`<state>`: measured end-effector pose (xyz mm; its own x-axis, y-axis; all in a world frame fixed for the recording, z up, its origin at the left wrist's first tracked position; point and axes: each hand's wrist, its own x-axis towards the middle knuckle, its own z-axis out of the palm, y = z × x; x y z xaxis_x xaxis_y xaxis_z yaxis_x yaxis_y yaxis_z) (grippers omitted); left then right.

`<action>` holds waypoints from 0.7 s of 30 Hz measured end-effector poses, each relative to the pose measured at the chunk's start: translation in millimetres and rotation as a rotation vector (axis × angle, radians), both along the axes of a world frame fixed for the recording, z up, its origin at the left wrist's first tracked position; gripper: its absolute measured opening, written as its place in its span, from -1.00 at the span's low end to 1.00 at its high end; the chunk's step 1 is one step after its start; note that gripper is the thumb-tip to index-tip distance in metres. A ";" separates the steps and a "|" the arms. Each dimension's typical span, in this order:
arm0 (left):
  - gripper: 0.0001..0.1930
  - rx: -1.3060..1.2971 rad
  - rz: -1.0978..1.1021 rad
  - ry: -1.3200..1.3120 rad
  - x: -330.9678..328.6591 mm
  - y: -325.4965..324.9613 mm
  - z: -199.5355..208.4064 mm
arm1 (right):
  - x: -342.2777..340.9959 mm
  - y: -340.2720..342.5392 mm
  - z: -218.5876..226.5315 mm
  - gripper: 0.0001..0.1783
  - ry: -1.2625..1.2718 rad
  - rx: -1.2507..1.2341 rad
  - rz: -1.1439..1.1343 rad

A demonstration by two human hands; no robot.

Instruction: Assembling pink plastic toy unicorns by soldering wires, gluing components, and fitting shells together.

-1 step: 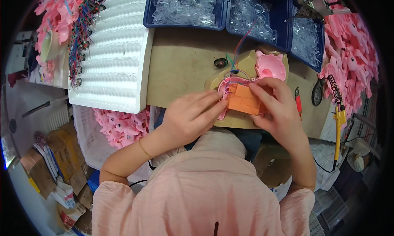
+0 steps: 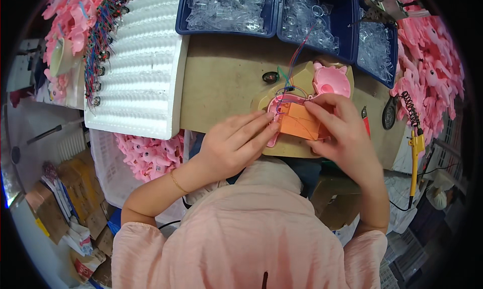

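Note:
On a tan holder (image 2: 294,151) at the table's front edge lies an open pink plastic toy shell (image 2: 272,140) with a rounded pink head part (image 2: 332,82) at its upper right. An orange plastic box (image 2: 298,122), likely a battery case, sits in the shell's body. My right hand (image 2: 342,133) grips the box's right side, thumb below and fingers above. My left hand (image 2: 236,140) is closed, its fingertips pressed at the shell's left edge beside the box. Red and blue wires (image 2: 292,63) rise from the shell toward a small round black speaker (image 2: 270,77).
Blue bins (image 2: 226,30) of clear plastic parts stand at the back. A white ridged foam tray (image 2: 136,63) with wired speakers (image 2: 103,55) is on the left. On the right are pink toy parts (image 2: 432,68), a yellow-handled soldering iron (image 2: 414,163) and a red-handled tool (image 2: 366,124).
My right hand and forearm have shifted very slightly to the right, covering more of the red-handled tool. The wires have swayed a little. My left hand has hardly moved.

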<state>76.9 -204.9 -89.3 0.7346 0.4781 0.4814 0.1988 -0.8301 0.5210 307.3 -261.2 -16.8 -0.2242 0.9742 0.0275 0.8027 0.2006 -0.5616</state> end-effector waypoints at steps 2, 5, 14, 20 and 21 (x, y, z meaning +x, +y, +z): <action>-0.57 0.031 0.041 0.052 -0.9 -5.2 1.7 | 2.7 8.9 8.1 -0.31 -0.012 -0.122 0.018; -0.56 0.032 0.058 0.112 -0.1 -7.6 8.0 | 3.6 12.9 11.6 -0.30 -0.053 -0.144 0.090; -0.52 0.039 0.008 0.077 17.5 24.6 40.6 | 13.5 -23.9 5.6 -0.45 -0.108 0.048 -0.325; -0.60 0.060 -0.130 0.258 51.8 21.5 43.1 | 11.2 -27.2 -10.5 -0.51 -0.294 0.266 -0.163; -0.61 0.095 -0.113 0.274 53.1 20.1 44.8 | 12.1 -28.1 -13.5 -0.51 -0.277 0.275 -0.175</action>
<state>130.1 -184.9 -44.5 0.8892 0.3482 0.2969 0.2248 -0.8975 0.3794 319.4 -289.3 -30.3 -0.0918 0.9629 0.2536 0.9509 0.1603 -0.2646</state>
